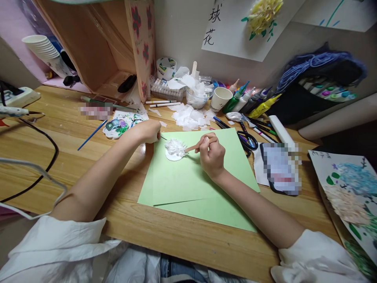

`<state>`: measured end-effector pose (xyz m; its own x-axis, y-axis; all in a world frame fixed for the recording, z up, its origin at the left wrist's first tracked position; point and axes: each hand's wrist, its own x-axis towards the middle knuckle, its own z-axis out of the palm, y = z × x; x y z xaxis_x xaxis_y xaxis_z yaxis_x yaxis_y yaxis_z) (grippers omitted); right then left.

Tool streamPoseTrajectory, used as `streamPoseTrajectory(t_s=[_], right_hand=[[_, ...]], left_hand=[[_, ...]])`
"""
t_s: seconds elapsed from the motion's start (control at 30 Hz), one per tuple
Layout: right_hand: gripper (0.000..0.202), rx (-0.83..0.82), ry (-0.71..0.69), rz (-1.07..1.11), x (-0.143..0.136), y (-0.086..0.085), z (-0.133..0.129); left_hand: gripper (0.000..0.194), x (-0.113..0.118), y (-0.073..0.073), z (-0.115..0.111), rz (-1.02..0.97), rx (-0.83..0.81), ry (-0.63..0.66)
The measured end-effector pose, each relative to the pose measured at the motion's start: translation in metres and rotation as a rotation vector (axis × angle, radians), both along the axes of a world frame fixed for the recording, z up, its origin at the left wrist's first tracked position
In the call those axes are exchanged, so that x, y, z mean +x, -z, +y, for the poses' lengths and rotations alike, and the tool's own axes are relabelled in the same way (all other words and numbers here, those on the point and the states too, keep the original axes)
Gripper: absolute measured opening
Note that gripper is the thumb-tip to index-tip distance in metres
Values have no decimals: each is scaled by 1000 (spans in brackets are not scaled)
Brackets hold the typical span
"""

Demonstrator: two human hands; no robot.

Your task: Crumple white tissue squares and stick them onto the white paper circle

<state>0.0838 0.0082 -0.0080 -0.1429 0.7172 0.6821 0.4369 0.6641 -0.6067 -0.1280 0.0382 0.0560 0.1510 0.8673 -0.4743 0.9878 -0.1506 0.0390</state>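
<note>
White tissue-paper petals form a fluffy flower (174,147) on a small white round base, lying on light green paper (188,184). My right hand (211,154) is closed around a wooden craft stick (192,148), whose tip touches or nearly touches the flower's right edge. On the other side, my left hand (150,132) is closed at the paper's upper left edge. From its fingers a thin dark stick (164,138) points toward the petals; most of it is hidden in the hand.
Beyond the paper lie a pile of white tissue squares (190,117), a clear bowl (198,98) of tissue, a paper cup (220,98) and paint bottles (240,95). Scissors (247,140) and a phone (281,168) are at right. A paint-smeared palette (119,125) and blue brush (92,135) lie left.
</note>
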Motion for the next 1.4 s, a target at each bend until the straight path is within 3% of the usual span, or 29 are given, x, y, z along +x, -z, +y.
streamPoseTrajectory(t_s=[0.13, 0.3, 0.43, 0.63, 0.9, 1.1, 1.4], right_hand=[[25, 1, -16, -10, -1, -1, -1], [36, -66, -30, 192, 5, 2, -2], [41, -2, -44, 198, 7, 4, -4], [38, 41, -60, 141, 5, 2, -5], [29, -8, -133, 279, 10, 8, -7], [21, 54, -191, 226, 10, 11, -10], [23, 115, -152, 78, 8, 9, -7]], left_hand=[[28, 1, -1, 0, 10, -5, 7], [26, 0, 0, 0, 21, 17, 4], [26, -1, 0, 0, 2, 17, 13], [26, -1, -2, -1, -20, 4, 4], [24, 0, -6, -3, -42, 3, 1], [26, -1, -6, -3, -41, 11, -4], [25, 0, -7, -4, -52, 15, 3]])
